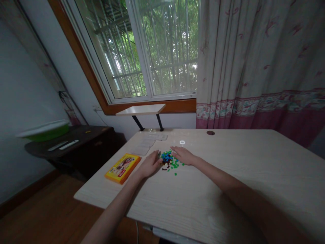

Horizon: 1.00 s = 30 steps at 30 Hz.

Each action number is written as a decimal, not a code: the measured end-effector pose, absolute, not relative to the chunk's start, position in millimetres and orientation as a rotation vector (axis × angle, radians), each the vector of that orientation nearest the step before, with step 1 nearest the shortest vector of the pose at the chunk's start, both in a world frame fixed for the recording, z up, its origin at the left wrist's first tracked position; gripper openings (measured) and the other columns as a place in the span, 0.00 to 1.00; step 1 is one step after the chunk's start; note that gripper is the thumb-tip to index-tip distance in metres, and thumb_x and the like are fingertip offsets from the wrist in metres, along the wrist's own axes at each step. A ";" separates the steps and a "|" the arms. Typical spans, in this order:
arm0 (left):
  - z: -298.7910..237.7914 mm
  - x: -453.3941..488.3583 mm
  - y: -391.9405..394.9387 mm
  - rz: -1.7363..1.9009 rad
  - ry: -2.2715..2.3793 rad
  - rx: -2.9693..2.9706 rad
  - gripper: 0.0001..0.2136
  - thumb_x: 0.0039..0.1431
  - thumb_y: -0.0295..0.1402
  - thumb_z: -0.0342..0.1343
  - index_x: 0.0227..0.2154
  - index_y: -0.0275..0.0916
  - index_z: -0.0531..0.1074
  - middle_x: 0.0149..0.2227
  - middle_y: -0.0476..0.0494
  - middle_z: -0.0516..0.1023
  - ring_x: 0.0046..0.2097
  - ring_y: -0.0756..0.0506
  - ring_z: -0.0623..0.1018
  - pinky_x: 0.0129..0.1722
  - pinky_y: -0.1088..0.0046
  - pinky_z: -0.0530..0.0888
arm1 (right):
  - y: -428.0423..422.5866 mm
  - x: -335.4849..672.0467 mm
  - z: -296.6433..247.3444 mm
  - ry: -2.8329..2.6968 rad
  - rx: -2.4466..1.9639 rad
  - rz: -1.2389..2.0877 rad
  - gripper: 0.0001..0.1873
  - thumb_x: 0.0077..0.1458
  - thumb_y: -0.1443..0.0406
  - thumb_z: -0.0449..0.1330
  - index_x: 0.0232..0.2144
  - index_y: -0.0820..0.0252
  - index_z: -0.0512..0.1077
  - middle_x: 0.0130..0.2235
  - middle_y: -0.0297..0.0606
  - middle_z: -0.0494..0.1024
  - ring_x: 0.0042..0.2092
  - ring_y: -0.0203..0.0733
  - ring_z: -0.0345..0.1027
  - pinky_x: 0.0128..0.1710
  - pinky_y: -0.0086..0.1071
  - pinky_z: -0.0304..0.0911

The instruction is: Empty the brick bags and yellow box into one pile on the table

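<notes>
A small heap of tiny blue, green and dark building pieces (169,160) lies on the pale wooden table (228,189). My left hand (150,164) rests flat on the table just left of the heap, fingers stretched toward it. My right hand (183,155) lies flat on the heap's right side, fingers extended over its far edge. Neither hand holds anything. A few loose green pieces (175,174) lie scattered nearer to me.
A yellow box (123,167) lies near the table's left edge, with clear plastic bags (148,144) beyond it. A cable hole (210,133) is at the back. A dark side table (76,139) holds a green basin (44,131); window and curtain stand behind.
</notes>
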<state>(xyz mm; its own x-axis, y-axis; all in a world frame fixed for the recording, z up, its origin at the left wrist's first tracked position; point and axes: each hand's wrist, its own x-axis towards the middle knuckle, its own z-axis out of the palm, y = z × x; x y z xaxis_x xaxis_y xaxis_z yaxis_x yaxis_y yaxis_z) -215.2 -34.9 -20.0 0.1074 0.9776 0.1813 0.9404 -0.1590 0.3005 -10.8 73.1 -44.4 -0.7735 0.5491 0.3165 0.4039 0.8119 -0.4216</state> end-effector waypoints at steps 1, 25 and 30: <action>-22.0 -214.9 -37.4 0.442 1.963 2.262 0.31 0.57 0.48 0.38 0.56 0.28 0.54 0.58 0.28 0.56 0.59 0.39 0.56 0.57 0.61 0.54 | 74.2 -15.9 -43.7 -2.600 -0.735 0.491 0.29 0.59 0.51 0.40 0.56 0.61 0.56 0.57 0.46 0.59 0.59 0.47 0.50 0.57 0.46 0.45; -27.2 -204.0 -44.7 0.633 1.642 2.316 0.35 0.56 0.49 0.40 0.60 0.29 0.41 0.61 0.30 0.48 0.61 0.41 0.53 0.58 0.59 0.52 | 41.1 22.8 -33.8 -2.862 -0.584 0.496 0.60 0.39 0.39 0.53 0.61 0.71 0.35 0.62 0.54 0.38 0.63 0.51 0.32 0.60 0.44 0.30; -30.9 -207.0 -39.8 0.856 1.831 2.101 0.31 0.61 0.46 0.30 0.59 0.27 0.40 0.61 0.31 0.46 0.62 0.43 0.50 0.59 0.61 0.50 | 34.7 -5.5 -37.2 -2.842 -0.617 0.458 0.61 0.38 0.37 0.51 0.60 0.73 0.35 0.62 0.56 0.37 0.63 0.52 0.31 0.60 0.46 0.31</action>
<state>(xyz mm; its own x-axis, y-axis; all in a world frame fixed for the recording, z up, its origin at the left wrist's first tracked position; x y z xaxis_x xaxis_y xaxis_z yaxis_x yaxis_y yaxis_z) -207.0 -39.8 -30.9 0.0512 0.9595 0.2771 0.8279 -0.1960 0.5255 -5.5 34.7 -37.2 -0.8937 0.4310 0.1245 0.3700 0.8651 -0.3387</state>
